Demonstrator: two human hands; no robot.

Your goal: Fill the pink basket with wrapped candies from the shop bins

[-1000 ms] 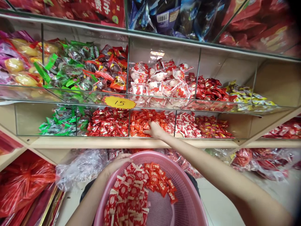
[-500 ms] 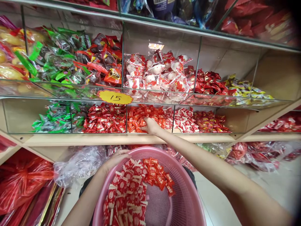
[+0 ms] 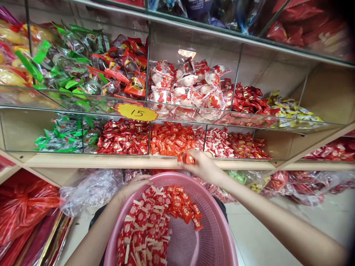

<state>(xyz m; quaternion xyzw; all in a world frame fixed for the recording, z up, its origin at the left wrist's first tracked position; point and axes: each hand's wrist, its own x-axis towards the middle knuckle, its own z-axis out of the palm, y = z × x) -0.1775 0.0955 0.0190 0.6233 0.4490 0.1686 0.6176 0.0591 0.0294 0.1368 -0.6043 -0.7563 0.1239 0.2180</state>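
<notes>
**Right hand is holding sweets just beyond the basket's far rim**

At the centre of the frame, the right hand (image 3: pixel 201 166) is closing its fingers around a small bunch of orange-red sweets (image 3: pixel 186 159); how many pieces, and which way their long axes are pointing, the blur is hiding. This hand is appearing in front of the pale wooden shelf edge (image 3: pixel 83 161), and above the far rim of the pink basket (image 3: pixel 233 236) in the frame.

From these fingers, the basket's opening is lying downward, at the lower centre of the frame. Similar orange wrapped pieces (image 3: pixel 183 205) are lying inside, almost straight below the fingertips, while red-and-white packets (image 3: pixel 146 225) are filling the left side. The right hand is being the nearer one to the orange pieces.

The left hand (image 3: pixel 135 186) is resting at the upper-left rim, touching it; whether its fingers are gripping there, one cannot tell. Behind the right hand, slightly up and left, more orange sweets (image 3: pixel 172 139) are sitting in a glass-fronted compartment.
</notes>
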